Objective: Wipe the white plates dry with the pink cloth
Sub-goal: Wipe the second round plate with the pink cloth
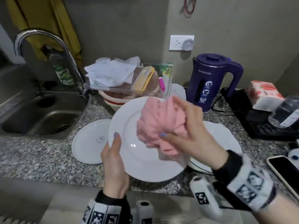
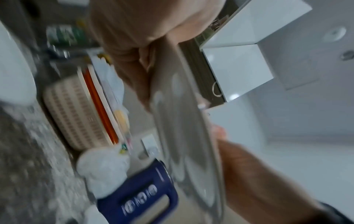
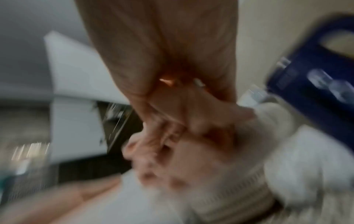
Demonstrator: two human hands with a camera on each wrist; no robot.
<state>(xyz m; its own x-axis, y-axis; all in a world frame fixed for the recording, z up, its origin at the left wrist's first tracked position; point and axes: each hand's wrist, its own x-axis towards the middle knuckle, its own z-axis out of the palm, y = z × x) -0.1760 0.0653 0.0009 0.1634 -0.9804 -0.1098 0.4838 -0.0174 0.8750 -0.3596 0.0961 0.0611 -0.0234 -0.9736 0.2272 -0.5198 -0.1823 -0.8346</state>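
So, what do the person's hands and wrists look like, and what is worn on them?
Both hands are bare, with no gloves. The thumbnails of the left hand and the right hand carry pale lilac polish. Each wrist has a black cuff, then a white band printed with black square code-like markings. White cylindrical devices bearing similar black markings sit beside the wrists. No rings are visible.

— Where was the pink cloth?
— Bunched up, pressed against the face of a large white plate tilted above the counter.
— And the other plates?
— One lay upside down on the left; another sat on the right, mostly hidden.
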